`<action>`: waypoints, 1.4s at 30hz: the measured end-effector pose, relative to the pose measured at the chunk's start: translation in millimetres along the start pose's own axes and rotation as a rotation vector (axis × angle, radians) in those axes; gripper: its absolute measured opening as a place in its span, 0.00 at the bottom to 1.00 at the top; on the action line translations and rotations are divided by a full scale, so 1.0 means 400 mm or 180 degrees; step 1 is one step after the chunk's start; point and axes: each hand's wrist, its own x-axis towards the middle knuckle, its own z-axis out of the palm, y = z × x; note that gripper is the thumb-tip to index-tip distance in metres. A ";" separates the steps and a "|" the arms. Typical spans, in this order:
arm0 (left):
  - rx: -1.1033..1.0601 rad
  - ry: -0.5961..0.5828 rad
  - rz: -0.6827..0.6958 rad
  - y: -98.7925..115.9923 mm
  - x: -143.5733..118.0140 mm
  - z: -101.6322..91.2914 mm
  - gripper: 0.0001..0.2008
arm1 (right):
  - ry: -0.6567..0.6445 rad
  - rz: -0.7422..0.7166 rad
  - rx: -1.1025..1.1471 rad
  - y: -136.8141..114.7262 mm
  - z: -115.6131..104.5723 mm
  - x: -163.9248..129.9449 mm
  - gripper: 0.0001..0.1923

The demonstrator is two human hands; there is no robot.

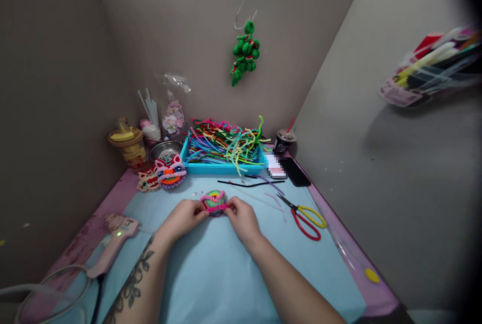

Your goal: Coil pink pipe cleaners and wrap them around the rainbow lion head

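Between my hands, low over the light-blue mat (211,263), is a small round pipe-cleaner piece (215,200) with pink, teal and yellow coils. A bright pink fuzzy strip runs along its near edge. My left hand (187,217) pinches the piece at its left side. At its right side, my right hand (243,219) pinches the end of the pink strip. Just beyond lie black pipe cleaners (248,184). Two finished lion-like heads made of pipe cleaners, one purple and orange (171,172), one cream and red (148,181), sit to the left.
A blue tray (226,169) heaped with colourful pipe cleaners stands at the back. Red-and-yellow-handled scissors (307,217) and a phone (295,172) lie right; a pink glue gun (113,243) with a cable is left. Cups (284,140) stand near grey walls; a green ornament (246,52) hangs above.
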 end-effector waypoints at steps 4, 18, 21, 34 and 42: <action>0.0043 0.0060 -0.0152 0.004 0.004 0.003 0.16 | -0.0074 0.0081 -0.0086 -0.001 -0.001 0.008 0.07; -0.0118 0.0426 -0.0127 0.001 0.005 0.010 0.16 | 0.0163 -0.0064 -0.0046 0.003 0.007 0.026 0.08; -0.0181 0.0514 -0.0095 0.000 0.007 0.011 0.16 | 0.0212 -0.0188 0.0001 0.006 0.009 0.028 0.08; -0.0380 0.0669 -0.0266 -0.016 0.023 0.019 0.16 | 0.0297 -0.0001 0.0365 0.010 0.023 0.046 0.06; -0.0495 0.0729 -0.0317 -0.027 0.033 0.030 0.17 | 0.0209 0.0001 0.0448 0.015 0.036 0.056 0.06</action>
